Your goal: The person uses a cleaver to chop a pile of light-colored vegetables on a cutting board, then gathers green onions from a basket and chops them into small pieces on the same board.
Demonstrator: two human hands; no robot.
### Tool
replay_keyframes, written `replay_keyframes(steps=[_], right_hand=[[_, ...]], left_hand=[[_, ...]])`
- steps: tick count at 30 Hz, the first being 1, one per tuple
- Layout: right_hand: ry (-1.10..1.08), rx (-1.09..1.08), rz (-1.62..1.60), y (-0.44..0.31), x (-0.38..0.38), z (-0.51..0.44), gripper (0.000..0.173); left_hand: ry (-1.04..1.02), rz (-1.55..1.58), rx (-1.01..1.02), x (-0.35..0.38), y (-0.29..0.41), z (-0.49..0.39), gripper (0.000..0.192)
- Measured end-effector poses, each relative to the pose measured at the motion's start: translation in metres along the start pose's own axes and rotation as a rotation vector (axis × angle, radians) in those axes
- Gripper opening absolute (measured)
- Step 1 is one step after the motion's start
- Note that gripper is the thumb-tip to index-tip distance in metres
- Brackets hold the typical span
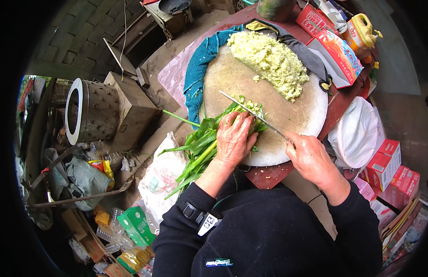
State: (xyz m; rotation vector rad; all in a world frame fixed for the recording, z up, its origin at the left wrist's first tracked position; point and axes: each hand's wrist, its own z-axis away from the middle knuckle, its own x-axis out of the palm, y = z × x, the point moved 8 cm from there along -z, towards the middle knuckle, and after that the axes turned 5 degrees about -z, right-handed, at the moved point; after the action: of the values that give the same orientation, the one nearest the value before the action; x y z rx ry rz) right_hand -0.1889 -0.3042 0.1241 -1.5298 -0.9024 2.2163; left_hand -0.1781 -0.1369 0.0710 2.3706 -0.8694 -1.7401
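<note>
A round cutting board (293, 119) lies on a red table. My left hand (234, 136) presses down on a bunch of long green leafy stalks (200, 149), whose leaves hang over the board's left edge. In my right hand (309, 154) is the handle of a knife (255, 116); its blade crosses the board at the cut ends, right by my left fingertips. Small chopped green pieces (250, 104) lie just beyond the blade. A large heap of pale green chopped vegetable (269, 64) covers the far part of the board.
A teal towel (196, 79) and a grey cloth (297, 48) wrap the board's far rim. Open red carton (338, 59) and yellow jug (361, 33) stand at the far right. White bags (163, 166) sit near the board's left; a metal drum (92, 109) stands farther left, red boxes (383, 162) at right.
</note>
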Motion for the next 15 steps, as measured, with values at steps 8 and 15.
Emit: replay_keyframes(steps=[8, 15], right_hand=[[-0.115, -0.032, 0.04, 0.01, 0.017, -0.014, 0.015], [-0.088, 0.022, 0.078, 0.018, 0.066, -0.064, 0.018]], left_hand=[[-0.013, 0.044, -0.018, 0.001, -0.004, -0.001, 0.051], [0.016, 0.033, -0.024, 0.002, -0.005, 0.001, 0.049]])
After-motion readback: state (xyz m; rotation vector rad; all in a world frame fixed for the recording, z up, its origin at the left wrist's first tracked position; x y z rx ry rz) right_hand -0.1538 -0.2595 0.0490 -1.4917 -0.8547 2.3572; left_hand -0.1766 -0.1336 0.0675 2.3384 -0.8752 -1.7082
